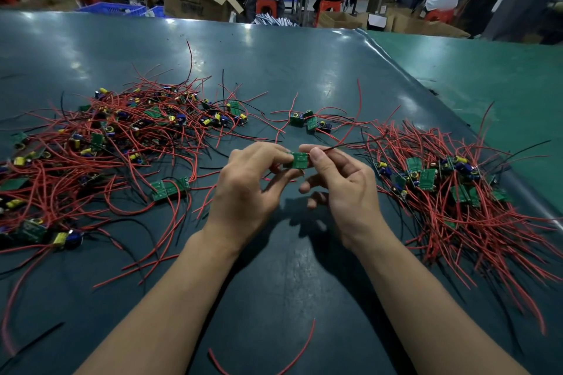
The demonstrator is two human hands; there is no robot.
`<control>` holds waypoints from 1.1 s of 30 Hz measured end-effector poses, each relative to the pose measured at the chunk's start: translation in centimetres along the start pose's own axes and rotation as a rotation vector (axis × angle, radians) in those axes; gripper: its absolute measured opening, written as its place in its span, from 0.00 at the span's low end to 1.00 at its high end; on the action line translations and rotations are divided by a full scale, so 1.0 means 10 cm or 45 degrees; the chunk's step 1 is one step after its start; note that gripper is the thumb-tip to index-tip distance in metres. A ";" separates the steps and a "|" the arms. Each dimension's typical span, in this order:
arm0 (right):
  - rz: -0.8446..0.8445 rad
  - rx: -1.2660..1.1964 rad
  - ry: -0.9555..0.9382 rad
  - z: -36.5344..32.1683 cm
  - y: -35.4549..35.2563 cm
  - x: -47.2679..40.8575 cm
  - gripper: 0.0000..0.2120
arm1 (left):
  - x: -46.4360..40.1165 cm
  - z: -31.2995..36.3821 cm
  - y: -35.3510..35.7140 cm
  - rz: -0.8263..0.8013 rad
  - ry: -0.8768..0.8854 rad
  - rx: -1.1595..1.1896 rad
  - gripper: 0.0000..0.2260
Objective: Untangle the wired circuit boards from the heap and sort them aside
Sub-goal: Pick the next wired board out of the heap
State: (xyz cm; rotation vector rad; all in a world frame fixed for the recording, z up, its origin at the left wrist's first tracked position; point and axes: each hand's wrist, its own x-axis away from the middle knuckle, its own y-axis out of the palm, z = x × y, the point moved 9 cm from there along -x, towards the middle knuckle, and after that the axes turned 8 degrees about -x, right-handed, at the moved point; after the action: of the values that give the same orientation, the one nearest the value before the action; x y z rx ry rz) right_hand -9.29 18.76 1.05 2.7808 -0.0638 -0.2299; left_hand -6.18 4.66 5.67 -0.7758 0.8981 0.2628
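A small green circuit board (300, 160) is held above the table's middle between both hands. My left hand (249, 183) pinches its left edge with thumb and fingers. My right hand (341, 183) pinches its right edge and a black wire (350, 144) that trails off to the right. A big tangled heap of boards with red and black wires (100, 143) covers the left of the table. A second pile of wired boards (451, 189) lies on the right, wires fanned toward me.
A small cluster of boards (309, 122) lies beyond my hands, and a joined pair of boards (170, 188) sits left of them. Loose red wire (298, 356) lies near the front edge. The dark green table mat (274, 64) ends at the back, where seated people work.
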 end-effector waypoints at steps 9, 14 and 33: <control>0.266 -0.185 0.105 0.07 -0.21 -0.03 0.07 | 0.00 -0.05 0.11 -0.098 -0.071 0.036 0.09; 0.301 -0.186 0.168 0.16 -0.22 -0.04 0.09 | -0.02 -0.12 0.14 -0.118 -0.139 0.011 0.09; 0.268 0.250 -0.116 0.01 -0.19 -0.02 0.10 | 0.01 -0.23 0.13 -0.066 -0.333 0.001 0.09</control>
State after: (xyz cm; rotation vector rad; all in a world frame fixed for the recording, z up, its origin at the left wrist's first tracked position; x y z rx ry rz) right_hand -9.52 20.52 0.32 2.9274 -0.4211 -0.3111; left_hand -8.16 3.90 4.04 -0.7436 0.6310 0.3106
